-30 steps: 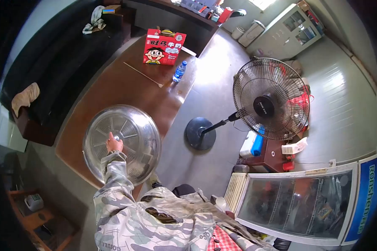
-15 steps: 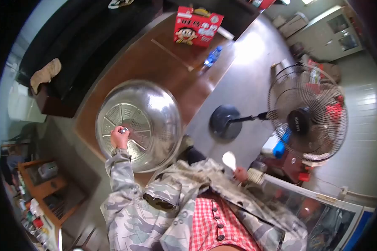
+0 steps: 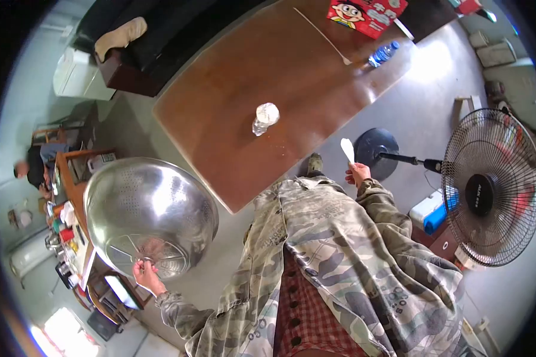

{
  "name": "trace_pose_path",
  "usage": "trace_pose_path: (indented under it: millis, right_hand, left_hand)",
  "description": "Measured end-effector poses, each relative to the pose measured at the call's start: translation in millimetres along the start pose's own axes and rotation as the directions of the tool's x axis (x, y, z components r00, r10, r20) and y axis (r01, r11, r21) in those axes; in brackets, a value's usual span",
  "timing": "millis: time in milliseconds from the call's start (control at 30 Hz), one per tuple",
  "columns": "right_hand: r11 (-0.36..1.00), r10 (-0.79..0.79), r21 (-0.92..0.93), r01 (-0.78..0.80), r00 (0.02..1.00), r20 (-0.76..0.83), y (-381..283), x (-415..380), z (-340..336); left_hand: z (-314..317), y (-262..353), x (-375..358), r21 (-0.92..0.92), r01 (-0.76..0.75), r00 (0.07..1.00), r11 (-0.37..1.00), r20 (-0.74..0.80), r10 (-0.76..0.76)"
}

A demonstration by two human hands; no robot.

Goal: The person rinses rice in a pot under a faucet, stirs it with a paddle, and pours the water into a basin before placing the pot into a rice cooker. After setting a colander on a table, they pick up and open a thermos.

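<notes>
Hands (image 3: 149, 277) (image 3: 358, 173) hold perforated metal dome (image 3: 143, 199) and white paddle (image 3: 348, 149).

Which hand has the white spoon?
The right hand, the one near the round fan base. It grips the white spoon, while the left hand holds the big metal dome.

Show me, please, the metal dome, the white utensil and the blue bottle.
Metal dome (image 3: 150, 212), head view: on its curved wall.
White utensil (image 3: 348, 150), head view: on its broad end.
Blue bottle (image 3: 383, 55), head view: on its body.

A bottle (image 3: 383, 54) sits near a red carton (image 3: 372, 19), a fan (image 3: 479, 195) stands at right, and beige cloth (image 3: 121, 38) drapes the armrest (image 3: 125, 72).
</notes>
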State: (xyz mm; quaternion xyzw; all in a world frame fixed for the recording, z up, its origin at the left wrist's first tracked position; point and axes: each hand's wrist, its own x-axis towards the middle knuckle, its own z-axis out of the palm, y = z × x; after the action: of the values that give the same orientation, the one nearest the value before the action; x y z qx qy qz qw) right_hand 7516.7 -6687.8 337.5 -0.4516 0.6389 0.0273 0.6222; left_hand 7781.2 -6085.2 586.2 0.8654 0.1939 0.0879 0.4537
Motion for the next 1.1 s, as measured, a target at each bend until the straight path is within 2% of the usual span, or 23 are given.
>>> trace_pose_path:
  millis: [33, 100, 233, 267, 333, 467, 533, 667, 733, 767, 833, 867, 900, 1033, 1100]
  right_hand:
    - [0.999, -0.003, -0.034, 0.003, 1.000, -0.008, -2, -2, 8]
    - [0.998, -0.020, -0.063, 0.021, 0.999, 0.029, 0, -2, 15]
    - [0.995, -0.038, -0.089, 0.042, 0.998, 0.043, -6, -15, 21]
    - [0.995, -0.047, -0.092, 0.050, 0.998, 0.035, -6, -19, 19]
    - [0.994, -0.078, -0.071, 0.078, 0.997, 0.001, -3, -27, 14]
    - [0.997, -0.063, -0.045, 0.060, 0.996, -0.063, 8, -47, -3]
    - [0.998, -0.061, 0.001, 0.062, 0.993, -0.098, 20, -57, -13]
    - [0.987, -0.128, 0.065, 0.144, 0.969, -0.214, 53, -67, -36]
    - [0.984, -0.141, 0.067, 0.168, 0.945, -0.294, 61, -79, -45]
    - [0.985, -0.105, 0.099, 0.144, 0.940, -0.325, 63, -86, -48]
    - [0.981, -0.073, 0.140, 0.132, 0.928, -0.364, 71, -94, -55]
    - [0.986, -0.110, 0.076, 0.147, 0.923, -0.369, 78, -94, -59]
    - [0.987, -0.146, 0.010, 0.161, 0.917, -0.372, 84, -94, -61]
    - [0.984, -0.149, 0.030, 0.176, 0.901, -0.406, 110, -85, -58]
    - [0.978, -0.093, 0.136, 0.156, 0.918, -0.384, 118, -70, -56]
  left_hand:
    - [-7, -7, -5, -0.009, 0.006, 1.000, 1.000, -0.014, -0.006]
    - [-13, -20, -16, 0.131, 0.149, 0.973, 0.980, -0.198, -0.122]
    - [-22, -64, -14, 0.200, 0.233, 0.947, 0.952, -0.271, -0.175]
    - [-21, -73, -10, 0.187, 0.220, 0.952, 0.957, -0.254, -0.169]
    - [-7, -78, -7, 0.176, 0.298, 0.937, 0.938, -0.241, -0.252]
    - [43, -84, 15, 0.116, 0.287, 0.956, 0.951, -0.103, -0.276]
    - [78, -79, 24, -0.047, 0.305, 0.952, 0.951, 0.049, -0.303]
    - [157, -61, 41, -0.121, 0.269, 0.928, 0.955, 0.297, -0.224]
    - [190, -27, 31, -0.123, 0.245, 0.916, 0.962, 0.355, -0.188]
    - [205, -18, 29, -0.169, 0.237, 0.920, 0.957, 0.355, -0.166]
    - [225, -8, 34, -0.133, 0.232, 0.903, 0.963, 0.398, -0.163]
    - [233, 2, 32, -0.120, 0.238, 0.899, 0.964, 0.404, -0.171]
    - [238, 11, 29, -0.130, 0.235, 0.895, 0.963, 0.415, -0.162]
    - [241, 25, 26, -0.186, 0.218, 0.878, 0.958, 0.465, -0.109]
    - [240, 12, 33, -0.231, 0.208, 0.868, 0.951, 0.492, -0.070]
